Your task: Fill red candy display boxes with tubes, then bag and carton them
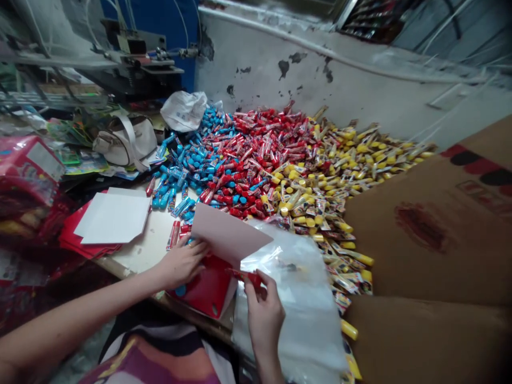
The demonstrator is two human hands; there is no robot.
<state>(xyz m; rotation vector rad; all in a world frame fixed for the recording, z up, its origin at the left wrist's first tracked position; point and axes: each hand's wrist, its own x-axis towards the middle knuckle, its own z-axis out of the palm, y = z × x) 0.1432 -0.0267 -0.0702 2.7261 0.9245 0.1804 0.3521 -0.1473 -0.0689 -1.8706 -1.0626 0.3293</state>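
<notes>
My right hand (264, 306) pinches a small wrapped tube with a red cap (253, 278) between thumb and fingers. This tube is over the right side of a red packet (204, 288) with a slot near its front edge. A white card panel (228, 232) rises at the packet's back. My left hand (186, 262) has its fingers bent over the packet's left edge, by the panel; the fingertips are partly hidden. Bits of blue show at those fingers and below the hand. Behind it lie a few red-capped tubes (174, 234).
Wrapped tubes with blue (180, 165), red (272, 138) and yellow (352, 154) caps are heaped against the wall. White cards (116, 216) lie on red packets at left. Clear plastic bags (288, 309) lie at right, beside a cardboard box (432, 245). A machine (136, 53) stands back left.
</notes>
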